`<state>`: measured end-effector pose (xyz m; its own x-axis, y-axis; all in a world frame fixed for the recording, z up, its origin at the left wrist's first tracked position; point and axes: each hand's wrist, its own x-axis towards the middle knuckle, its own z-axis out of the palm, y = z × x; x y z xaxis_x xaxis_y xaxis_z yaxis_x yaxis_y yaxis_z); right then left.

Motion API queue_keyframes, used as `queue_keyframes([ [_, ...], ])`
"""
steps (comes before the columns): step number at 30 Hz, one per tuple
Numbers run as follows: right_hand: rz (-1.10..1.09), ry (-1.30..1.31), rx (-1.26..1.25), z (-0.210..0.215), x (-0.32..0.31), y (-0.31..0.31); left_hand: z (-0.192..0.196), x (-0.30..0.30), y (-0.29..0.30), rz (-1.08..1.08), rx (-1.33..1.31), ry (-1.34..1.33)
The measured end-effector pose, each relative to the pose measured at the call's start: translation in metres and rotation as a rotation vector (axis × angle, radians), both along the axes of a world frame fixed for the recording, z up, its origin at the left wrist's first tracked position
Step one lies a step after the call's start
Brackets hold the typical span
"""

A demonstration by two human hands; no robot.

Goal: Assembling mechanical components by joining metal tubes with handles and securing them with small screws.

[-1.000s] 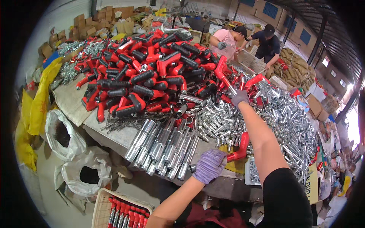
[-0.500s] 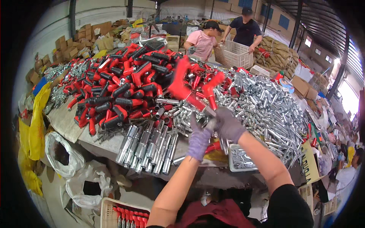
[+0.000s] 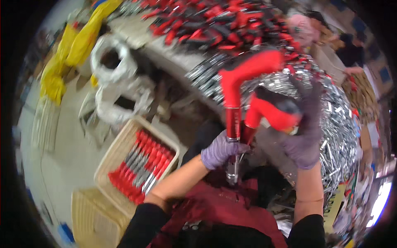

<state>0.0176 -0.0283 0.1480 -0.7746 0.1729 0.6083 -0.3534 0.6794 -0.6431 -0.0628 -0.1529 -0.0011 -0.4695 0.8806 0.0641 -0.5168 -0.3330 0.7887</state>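
Note:
My left hand [image 3: 223,150], in a purple glove, is closed round the red shafts of two pistol-shaped tools. One tool [image 3: 232,93] stands nearly upright, its red-and-black handle bent to the right and a shiny metal end below my fist. The second tool [image 3: 269,110] leans to the right, its red-and-black handle toward my right hand. My right hand [image 3: 305,136], in a darker-looking purple glove, is beside that handle's end. Its fingers stretch upward, smeared by motion; whether the palm touches the handle I cannot tell.
A cream crate [image 3: 142,165] holding rows of red-handled tools stands at lower left, beside another crate [image 3: 93,217]. White sacks [image 3: 109,58] stand behind. On the table lie a pile of red-and-black handles [image 3: 223,25] and metal tubes [image 3: 337,132]. Other people are across the table.
My view has swung down and left, bringing the crate fully in. The two tools have come closer to my body. My right hand has moved from the shafts up beside a handle.

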Motion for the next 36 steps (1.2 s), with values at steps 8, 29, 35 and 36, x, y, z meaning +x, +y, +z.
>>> queue_keyframes([
  [8, 0.143, -0.328, 0.248, -0.084, -0.056, -0.11, -0.09, -0.022, -0.192, -0.234, -0.33, -0.126],
  [29, 0.259, -1.15, 0.171, -0.403, -0.265, -0.303, -0.336, -0.149, -0.433, -0.095, -0.793, -0.089],
  [35, 0.075, -1.254, 0.374, -0.477, -0.271, -0.291, -0.388, -0.177, -0.392, -0.213, -1.307, 0.681],
  [36, 0.139, -1.235, 0.501, -0.481, -0.271, -0.293, -0.397, -0.17, -0.388, -0.289, -1.481, 0.71],
])
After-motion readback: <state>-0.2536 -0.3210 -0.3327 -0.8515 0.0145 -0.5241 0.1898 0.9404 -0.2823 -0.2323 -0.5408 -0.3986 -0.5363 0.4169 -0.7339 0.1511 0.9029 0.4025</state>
